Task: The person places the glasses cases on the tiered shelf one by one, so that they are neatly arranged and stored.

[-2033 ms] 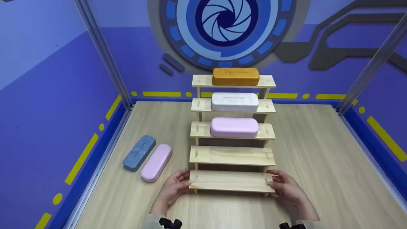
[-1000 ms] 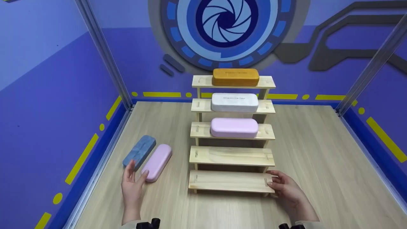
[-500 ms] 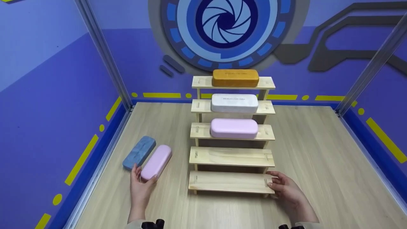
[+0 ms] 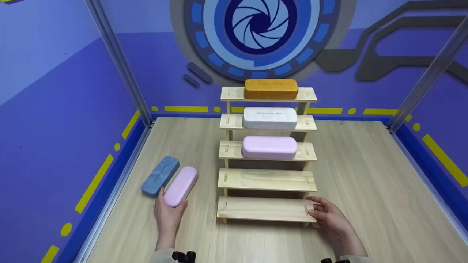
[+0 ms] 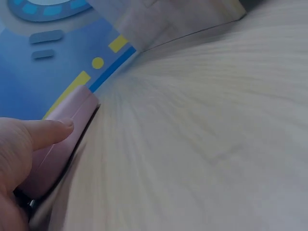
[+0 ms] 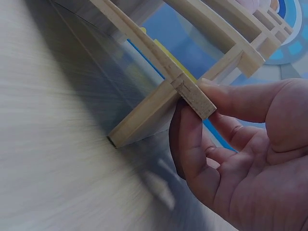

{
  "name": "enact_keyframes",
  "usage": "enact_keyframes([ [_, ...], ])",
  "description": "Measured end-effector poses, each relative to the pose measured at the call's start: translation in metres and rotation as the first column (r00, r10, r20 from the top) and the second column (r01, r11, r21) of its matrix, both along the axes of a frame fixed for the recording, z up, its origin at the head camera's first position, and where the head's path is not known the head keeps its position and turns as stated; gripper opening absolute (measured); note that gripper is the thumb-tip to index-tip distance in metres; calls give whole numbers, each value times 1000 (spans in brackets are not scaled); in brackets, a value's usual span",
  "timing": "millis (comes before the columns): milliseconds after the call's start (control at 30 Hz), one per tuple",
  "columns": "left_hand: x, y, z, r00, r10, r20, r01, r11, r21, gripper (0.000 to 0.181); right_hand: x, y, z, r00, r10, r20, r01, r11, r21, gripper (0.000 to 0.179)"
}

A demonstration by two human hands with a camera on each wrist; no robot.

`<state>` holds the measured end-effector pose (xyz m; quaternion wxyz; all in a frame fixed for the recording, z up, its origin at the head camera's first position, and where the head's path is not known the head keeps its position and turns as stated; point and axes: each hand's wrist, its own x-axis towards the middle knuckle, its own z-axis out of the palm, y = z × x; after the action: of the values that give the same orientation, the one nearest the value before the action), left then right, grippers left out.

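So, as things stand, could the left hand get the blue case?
Probably not: the left hand grips the nearer pink case and would likely need to release it first; the blue case lies close beside it.

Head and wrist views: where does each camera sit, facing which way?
Head: on the head, facing forward and down at the wooden stand; left hand and right hand show.
Left wrist: worn there, looking across the table; part of the left hand shows, holding a pink case.
Right wrist: worn there, looking at the wooden stand's end; the right hand shows, pinching it.
Head and right wrist share the wooden stand and right hand.
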<state>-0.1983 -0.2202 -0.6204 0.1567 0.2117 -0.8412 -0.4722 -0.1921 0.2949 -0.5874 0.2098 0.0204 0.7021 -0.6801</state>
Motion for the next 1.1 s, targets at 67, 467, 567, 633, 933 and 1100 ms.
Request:
enact_keyframes([
  [67, -2, 2, -1, 1000, 22, 7, -22, 1000, -13, 98, -1, 0, 0, 1000, -9, 5, 9, 1000, 3, 69],
  [467, 5, 1, -4, 995, 42, -86, -29, 990, 141, 94, -1, 1, -2, 1000, 4, -16, -4, 1000, 13, 69],
  [567, 8, -1, -4, 996, 33, -85, -18, 985, 174, 91, -1, 1, -2, 1000, 3, -17, -3, 1000, 17, 68],
  [633, 10, -2, -3, 997, 27, -68, -14, 982, 187, 89, -1, 1, -1, 1000, 3, -18, -3, 1000, 14, 68],
  [933, 15, -4, 0, 998, 37, -53, -25, 977, 210, 86, 0, 2, -2, 1000, 26, -13, -26, 999, -25, 68],
  [1100, 15, -2, 8, 996, 39, -81, -18, 970, 244, 85, -1, 3, -2, 1000, 26, -12, -27, 999, -28, 69],
])
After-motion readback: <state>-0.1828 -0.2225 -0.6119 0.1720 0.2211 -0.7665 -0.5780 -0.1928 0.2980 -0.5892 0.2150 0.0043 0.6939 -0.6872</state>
